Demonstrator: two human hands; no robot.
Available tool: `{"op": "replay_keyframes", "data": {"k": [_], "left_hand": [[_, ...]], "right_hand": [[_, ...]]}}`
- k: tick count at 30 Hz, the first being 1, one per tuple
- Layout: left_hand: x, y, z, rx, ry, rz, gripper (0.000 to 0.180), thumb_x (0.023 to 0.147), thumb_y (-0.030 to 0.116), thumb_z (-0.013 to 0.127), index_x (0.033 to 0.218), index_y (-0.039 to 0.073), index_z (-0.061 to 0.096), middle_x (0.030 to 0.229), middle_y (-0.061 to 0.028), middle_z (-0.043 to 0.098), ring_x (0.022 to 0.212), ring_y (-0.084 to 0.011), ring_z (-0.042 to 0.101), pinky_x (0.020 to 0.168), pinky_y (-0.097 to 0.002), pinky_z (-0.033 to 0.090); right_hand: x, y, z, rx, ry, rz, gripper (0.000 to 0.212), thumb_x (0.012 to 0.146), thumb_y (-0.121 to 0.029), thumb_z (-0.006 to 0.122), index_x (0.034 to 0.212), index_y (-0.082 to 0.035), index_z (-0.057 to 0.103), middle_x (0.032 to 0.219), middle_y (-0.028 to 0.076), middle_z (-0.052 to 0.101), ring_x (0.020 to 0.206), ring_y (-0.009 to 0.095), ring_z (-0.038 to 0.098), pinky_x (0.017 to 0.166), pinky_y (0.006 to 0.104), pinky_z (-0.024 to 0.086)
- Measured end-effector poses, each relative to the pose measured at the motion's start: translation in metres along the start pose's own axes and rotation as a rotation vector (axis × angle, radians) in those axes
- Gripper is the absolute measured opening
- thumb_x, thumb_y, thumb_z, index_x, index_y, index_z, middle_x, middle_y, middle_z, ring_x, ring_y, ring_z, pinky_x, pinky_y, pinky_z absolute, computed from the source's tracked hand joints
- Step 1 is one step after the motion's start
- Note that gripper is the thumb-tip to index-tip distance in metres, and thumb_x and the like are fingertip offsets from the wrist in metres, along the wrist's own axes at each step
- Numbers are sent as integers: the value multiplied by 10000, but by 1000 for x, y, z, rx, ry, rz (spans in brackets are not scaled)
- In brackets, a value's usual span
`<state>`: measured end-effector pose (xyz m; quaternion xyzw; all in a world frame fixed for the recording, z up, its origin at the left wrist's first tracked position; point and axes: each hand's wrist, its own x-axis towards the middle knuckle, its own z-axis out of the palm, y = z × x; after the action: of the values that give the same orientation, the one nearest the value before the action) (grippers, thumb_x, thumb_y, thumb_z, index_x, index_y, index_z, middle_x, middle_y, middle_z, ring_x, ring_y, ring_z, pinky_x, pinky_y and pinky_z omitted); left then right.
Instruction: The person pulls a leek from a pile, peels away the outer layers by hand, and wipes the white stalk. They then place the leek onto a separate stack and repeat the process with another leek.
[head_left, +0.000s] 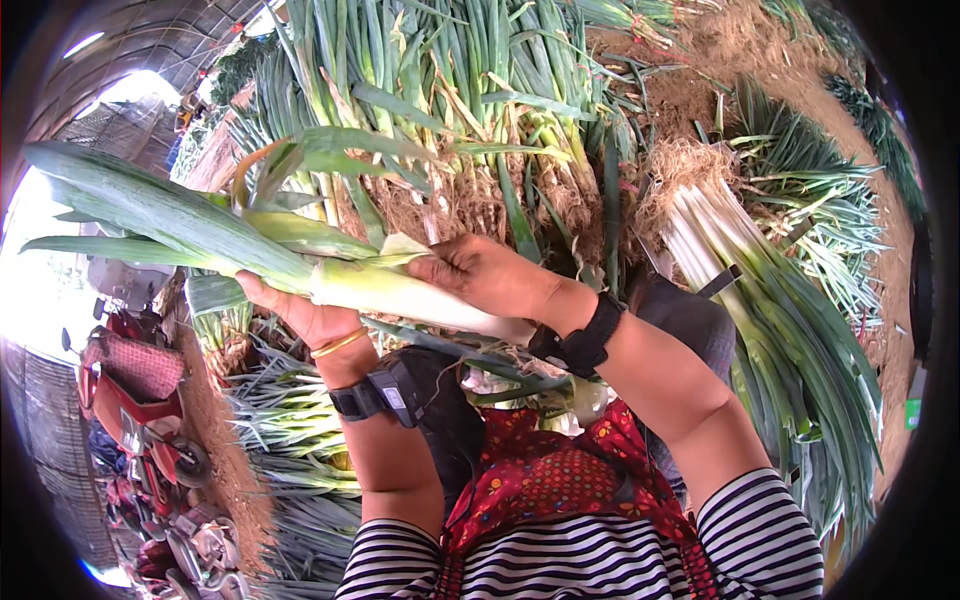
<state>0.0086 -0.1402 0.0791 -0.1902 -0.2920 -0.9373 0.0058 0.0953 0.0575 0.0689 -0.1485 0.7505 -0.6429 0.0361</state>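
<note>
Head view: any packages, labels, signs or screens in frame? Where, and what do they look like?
Wrist device: on the left forearm, a small dark rectangular face on a black strap; whether it is lit cannot be told.
Green card or tag: far right edge, small upright rectangle, too small to make out.
No packages or signs visible; the leek that both hands hold carries no label.

both hands [400,295] grip one leek [300,262] — leek pile [470,110] beyond.

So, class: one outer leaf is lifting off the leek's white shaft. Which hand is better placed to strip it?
Probably the right hand: its fingers lie on the leek beside the loose outer leaf. The left hand cradles the shaft from beneath.
</note>
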Motion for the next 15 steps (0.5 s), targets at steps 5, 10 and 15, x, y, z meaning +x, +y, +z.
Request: {"op": "replay_keyframes", "data": {"k": [5, 10, 15], "left_hand": [[-4, -18, 19, -218, -93, -105, 637, 710, 569, 640, 1139, 110, 538, 1018, -17, 581, 921, -170, 521, 811, -350, 448], [-9, -22, 7, -395, -230, -336, 575, 618, 583, 717, 891, 111, 534, 761, 46, 521, 679, -86, 463, 636, -251, 405], [-27, -27, 11, -319, -141, -303, 593, 600, 637, 701, 763, 130, 441, 642, 75, 383, 577, -60, 356, 559, -228, 329]], "right_hand": [[-3, 23, 6, 56, 274, 66, 413, 920, -335, 479, 893, 55, 614, 653, 184, 577, 594, 209, 523, 626, 344, 437], [2, 77, 7, 320, 509, 314, 453, 918, -339, 480, 969, 102, 570, 754, 168, 602, 683, 246, 549, 691, 321, 445], [8, 135, 7, 452, 572, 351, 306, 937, -259, 432, 929, 23, 551, 659, 109, 547, 587, 246, 550, 571, 348, 462]]}}
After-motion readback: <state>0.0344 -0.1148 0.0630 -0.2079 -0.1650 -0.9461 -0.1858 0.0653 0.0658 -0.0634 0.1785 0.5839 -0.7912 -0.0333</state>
